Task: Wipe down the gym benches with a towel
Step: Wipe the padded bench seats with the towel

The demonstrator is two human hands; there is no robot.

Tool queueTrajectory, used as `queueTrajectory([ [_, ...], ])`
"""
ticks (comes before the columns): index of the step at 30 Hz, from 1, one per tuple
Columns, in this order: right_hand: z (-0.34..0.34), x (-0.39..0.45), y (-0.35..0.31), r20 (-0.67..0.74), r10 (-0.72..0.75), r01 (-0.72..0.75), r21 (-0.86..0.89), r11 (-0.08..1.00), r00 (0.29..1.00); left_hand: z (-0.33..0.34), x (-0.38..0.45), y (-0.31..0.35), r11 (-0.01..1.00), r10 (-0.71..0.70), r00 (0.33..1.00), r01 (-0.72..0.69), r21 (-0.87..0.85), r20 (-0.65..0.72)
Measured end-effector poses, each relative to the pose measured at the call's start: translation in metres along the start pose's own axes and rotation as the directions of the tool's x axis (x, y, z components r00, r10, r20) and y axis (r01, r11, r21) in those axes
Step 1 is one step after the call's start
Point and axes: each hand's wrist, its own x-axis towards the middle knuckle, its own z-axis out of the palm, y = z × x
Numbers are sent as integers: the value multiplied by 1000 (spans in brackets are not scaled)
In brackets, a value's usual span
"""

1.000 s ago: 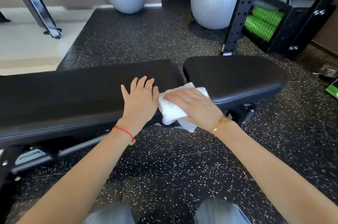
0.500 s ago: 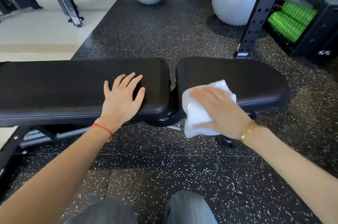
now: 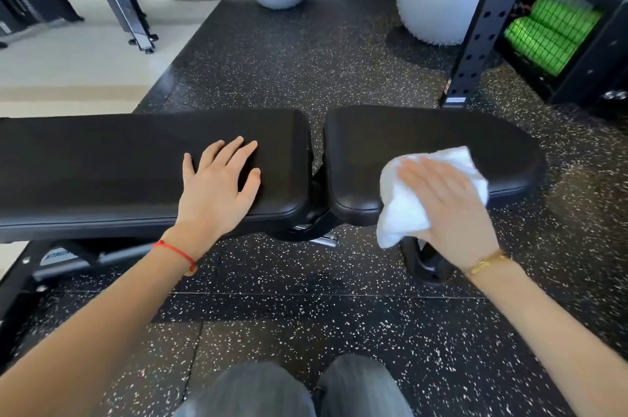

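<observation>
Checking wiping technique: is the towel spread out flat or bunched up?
Bunched up. The white towel shows rumpled folds under the right hand on the seat pad, one end drooping over the pad's near edge.

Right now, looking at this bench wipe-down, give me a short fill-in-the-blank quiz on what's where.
1. The right hand presses a ____ towel on the seat pad.
2. The left hand rests flat on the long pad, holding ____.
3. The left wrist wears a ____ string.
4. The foam rollers in the rack are ____.

Missing words: white; nothing; red; green
</observation>
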Motion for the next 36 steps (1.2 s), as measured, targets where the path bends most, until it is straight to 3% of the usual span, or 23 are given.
queueTrajectory([
  [7, 17, 33, -44, 23, -136, 138, -64, 988, 990, 1, -1, 16, 1000, -19, 999, 18, 12, 36],
  [10, 15, 28, -41, 3, -169, 169, -78, 983, 986, 2, -4, 60, 995, 102, 994, -102, -7, 32],
  [12, 12, 13, -21, -19, -128, 126, -76, 989, 992, 6, -3, 90, 982, 187, 982, -187, -22, 8],
  [17, -2, -22, 38, -27, 112, -113, -74, 991, 993, 23, 10, 126, 971, 239, 970, -239, -21, 41],
  [25, 2, -26, 26, -78, 168, -174, -81, 981, 983, 35, 12, 131, 968, 245, 968, -247, 34, 45],
  [30, 3, -44, 27, -162, 512, -518, 6, 855, 843, 34, 12, 130, 964, 260, 965, -261, 51, 23],
  [34, 3, -31, 27, -164, 640, -617, 173, 768, 751, 33, 10, 129, 962, 264, 964, -265, 74, 23],
  [36, 3, -19, 31, -174, 740, -688, 279, 670, 650, 33, 12, 130, 963, 262, 965, -263, 66, 26],
])
